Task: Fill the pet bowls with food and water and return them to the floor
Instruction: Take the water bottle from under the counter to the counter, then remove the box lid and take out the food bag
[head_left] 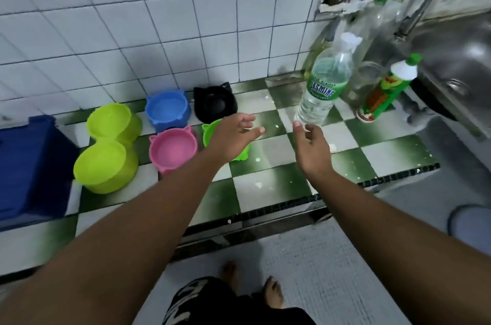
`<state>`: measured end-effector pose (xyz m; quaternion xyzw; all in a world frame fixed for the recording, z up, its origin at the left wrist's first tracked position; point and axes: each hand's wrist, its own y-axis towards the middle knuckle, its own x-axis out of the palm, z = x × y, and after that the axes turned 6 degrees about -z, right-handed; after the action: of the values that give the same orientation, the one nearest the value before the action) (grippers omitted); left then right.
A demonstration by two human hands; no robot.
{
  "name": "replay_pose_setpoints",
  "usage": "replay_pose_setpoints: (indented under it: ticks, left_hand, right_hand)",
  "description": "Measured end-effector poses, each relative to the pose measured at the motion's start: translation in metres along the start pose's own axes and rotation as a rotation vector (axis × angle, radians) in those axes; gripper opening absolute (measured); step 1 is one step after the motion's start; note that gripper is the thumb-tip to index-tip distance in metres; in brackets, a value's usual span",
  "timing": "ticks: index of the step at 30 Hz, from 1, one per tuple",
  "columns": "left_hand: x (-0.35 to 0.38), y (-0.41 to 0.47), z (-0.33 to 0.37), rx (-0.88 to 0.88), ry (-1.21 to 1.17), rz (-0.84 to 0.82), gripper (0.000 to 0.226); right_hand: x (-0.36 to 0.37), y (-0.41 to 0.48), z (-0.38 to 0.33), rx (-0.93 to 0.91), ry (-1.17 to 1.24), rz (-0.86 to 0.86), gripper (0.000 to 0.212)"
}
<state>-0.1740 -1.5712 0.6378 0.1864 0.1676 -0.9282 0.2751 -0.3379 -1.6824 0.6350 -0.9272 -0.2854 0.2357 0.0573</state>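
Several pet bowls stand on the green-and-white checkered counter (276,181): a lime double bowl (109,149), a blue cat-eared bowl (168,109), a black one (214,103), a pink one (172,150) and a green one (239,154) mostly hidden under my left hand. My left hand (236,133) hovers above the green bowl, fingers apart and holding nothing. My right hand (310,146) is open just below a clear water bottle (324,85) with a green label and white cap, which stands on the counter. Whether the fingertips touch it is unclear.
A dark blue box (29,165) sits at the counter's left end. Behind the water bottle stand clear bottles with green caps (382,21), a glass jar (364,83) and a green dish-soap bottle (388,88). A steel sink (451,59) lies at the right. My bare feet stand on the grey floor (318,271).
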Motion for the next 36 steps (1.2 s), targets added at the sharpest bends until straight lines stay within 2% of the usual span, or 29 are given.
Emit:
replay_pose_setpoints:
  ticks: [8, 14, 18, 27, 31, 36]
  left_hand:
    - [-0.055, -0.062, -0.02, -0.029, 0.066, 0.217, 0.038]
    - [-0.111, -0.094, -0.048, -0.069, 0.078, 0.372, 0.036]
    - [-0.155, -0.117, -0.075, -0.068, 0.039, 0.418, 0.033]
    - [-0.265, -0.167, -0.132, -0.044, 0.013, 0.431, 0.026]
    - [-0.31, -0.201, -0.148, -0.052, 0.042, 0.471, 0.026]
    - [-0.355, -0.255, -0.181, -0.139, 0.164, 0.594, 0.022]
  right_hand:
    - [0.074, -0.013, -0.032, -0.231, -0.121, -0.249, 0.047]
    - [0.138, -0.034, -0.069, -0.351, -0.155, -0.349, 0.042]
    - [0.187, -0.054, -0.093, -0.387, -0.146, -0.378, 0.035]
    - [0.306, -0.111, -0.139, -0.397, -0.149, -0.361, 0.037]
    - [0.351, -0.124, -0.163, -0.472, -0.184, -0.388, 0.038]
    - [0.399, -0.123, -0.203, -0.661, -0.308, -0.453, 0.021]
